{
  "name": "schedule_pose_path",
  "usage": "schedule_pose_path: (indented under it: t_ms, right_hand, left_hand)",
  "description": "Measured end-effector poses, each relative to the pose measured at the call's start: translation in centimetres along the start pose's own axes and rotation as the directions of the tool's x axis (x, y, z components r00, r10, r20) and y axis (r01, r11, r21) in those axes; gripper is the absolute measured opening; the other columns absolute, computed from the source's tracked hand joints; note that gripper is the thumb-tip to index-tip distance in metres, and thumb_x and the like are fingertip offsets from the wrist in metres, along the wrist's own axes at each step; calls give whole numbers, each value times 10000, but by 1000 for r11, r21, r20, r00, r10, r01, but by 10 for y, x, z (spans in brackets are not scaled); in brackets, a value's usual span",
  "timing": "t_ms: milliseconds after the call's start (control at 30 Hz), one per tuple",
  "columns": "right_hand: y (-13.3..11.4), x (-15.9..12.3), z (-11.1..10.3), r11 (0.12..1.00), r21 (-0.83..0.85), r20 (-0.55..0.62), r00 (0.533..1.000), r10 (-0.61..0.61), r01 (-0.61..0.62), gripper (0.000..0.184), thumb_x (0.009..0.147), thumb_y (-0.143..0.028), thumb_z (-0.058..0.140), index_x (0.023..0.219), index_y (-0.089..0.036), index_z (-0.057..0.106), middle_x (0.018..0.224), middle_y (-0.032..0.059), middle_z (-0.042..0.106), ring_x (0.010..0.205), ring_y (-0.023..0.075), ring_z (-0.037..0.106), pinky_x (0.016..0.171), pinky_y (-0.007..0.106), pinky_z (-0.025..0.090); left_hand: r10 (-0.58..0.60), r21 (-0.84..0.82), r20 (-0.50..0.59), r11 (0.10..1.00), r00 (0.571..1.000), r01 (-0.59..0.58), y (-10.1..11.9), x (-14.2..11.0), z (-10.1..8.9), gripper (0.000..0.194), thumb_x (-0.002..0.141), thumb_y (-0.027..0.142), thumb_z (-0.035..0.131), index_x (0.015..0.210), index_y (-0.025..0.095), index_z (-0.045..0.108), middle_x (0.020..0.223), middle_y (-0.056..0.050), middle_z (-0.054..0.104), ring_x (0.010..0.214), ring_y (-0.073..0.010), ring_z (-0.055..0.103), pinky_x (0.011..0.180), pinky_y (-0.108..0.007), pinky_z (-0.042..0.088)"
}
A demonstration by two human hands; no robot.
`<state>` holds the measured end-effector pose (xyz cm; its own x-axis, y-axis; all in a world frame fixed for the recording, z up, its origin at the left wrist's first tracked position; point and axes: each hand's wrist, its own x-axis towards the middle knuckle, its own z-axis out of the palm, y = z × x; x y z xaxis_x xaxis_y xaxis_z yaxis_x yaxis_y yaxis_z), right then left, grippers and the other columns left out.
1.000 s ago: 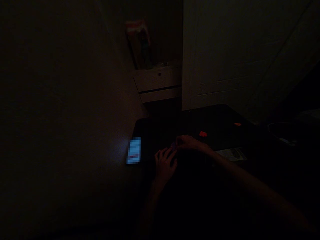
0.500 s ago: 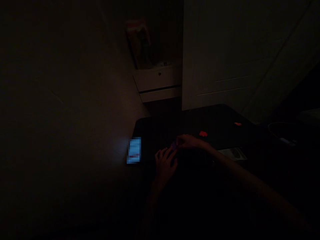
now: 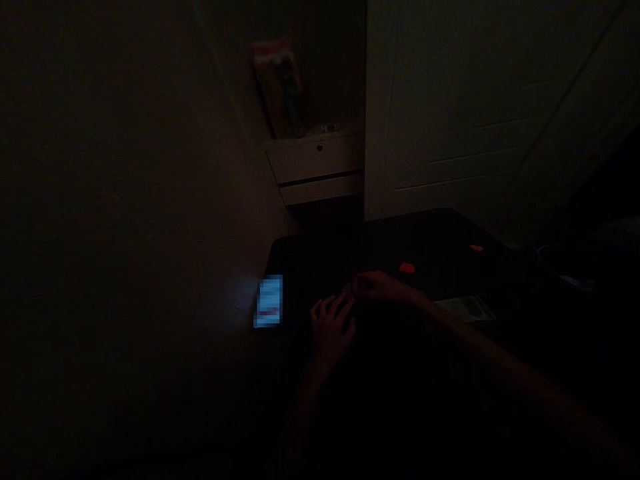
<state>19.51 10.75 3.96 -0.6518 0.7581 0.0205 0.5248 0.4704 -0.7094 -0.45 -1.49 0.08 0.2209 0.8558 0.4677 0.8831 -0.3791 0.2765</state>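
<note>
The scene is very dark. A small purple piece [image 3: 349, 291], its kind too dim to make out, lies between my two hands over the dark table [image 3: 320, 257]. My right hand [image 3: 376, 285] is closed, its fingertips pinching the piece's right side. My left hand [image 3: 333, 327] rests on the table with its fingers spread, and a fingertip touches the piece's lower left. Beyond my right hand lies a bright red-orange lump [image 3: 407, 267] of unclear kind. Farther right is a smaller orange piece [image 3: 476, 248].
A lit screen [image 3: 269, 301], blurred out, stands at the table's left edge by the wall. A banknote-like printed paper [image 3: 465, 309] lies under my right forearm. Behind the table are a drawer unit [image 3: 320, 160] and a pale panel [image 3: 440, 133]. A pale cable [image 3: 545, 248] curves at the right.
The picture has grown slightly darker. My right hand has shifted very slightly to the right; my left hand stays nearly in place.
</note>
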Motion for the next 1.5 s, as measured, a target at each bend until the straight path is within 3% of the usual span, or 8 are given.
schedule_pose_path:
  t_ms: [333,933,1067,1233,1500]
  right_hand:
    - [4,0,3,993,114,16,1000,8,-10,253,796,-294,716,1013,-169,682,971,53,733,849,188,664,732,267,486]
    - [-6,3,2,996,-4,-5,996,91,-91,233,807,-294,729,1000,-171,688,938,45,733,803,172,655,672,234,453]
    - [-8,-2,0,999,-24,-5,1000,25,-25,209,854,-295,694,1018,-164,688,962,60,725,826,183,657,696,248,467]
    - [-7,-18,2,983,-120,-75,986,-151,142,239,948,-299,596,1130,-196,713,1087,93,690,952,214,653,863,318,488]
    - [-11,-37,10,959,-197,-118,966,-230,204,305,1000,-398,553,1183,-238,737,1116,95,643,995,215,632,910,337,498]
  left_hand:
    - [4,23,-11,1000,1000,-4,-2,-1,3,500,903,283,629,1397,315,559,1434,-29,605,1301,-294,507,1106,-553,340]
    - [-16,23,10,1000,1000,16,6,4,0,433,918,274,606,1347,327,607,1418,-27,616,1283,-306,513,1095,-584,333]
    - [2,11,14,1000,1000,-2,1,0,4,497,915,261,602,1407,306,548,1464,-27,580,1325,-297,493,1143,-577,299]
    - [6,-14,12,1000,1000,-6,-3,-5,5,552,927,239,569,1469,262,468,1497,-39,550,1373,-279,463,1169,-548,299]
    - [59,20,15,998,998,-59,-5,-7,2,479,929,241,585,1399,330,553,1539,6,503,1384,-268,450,1171,-543,306]
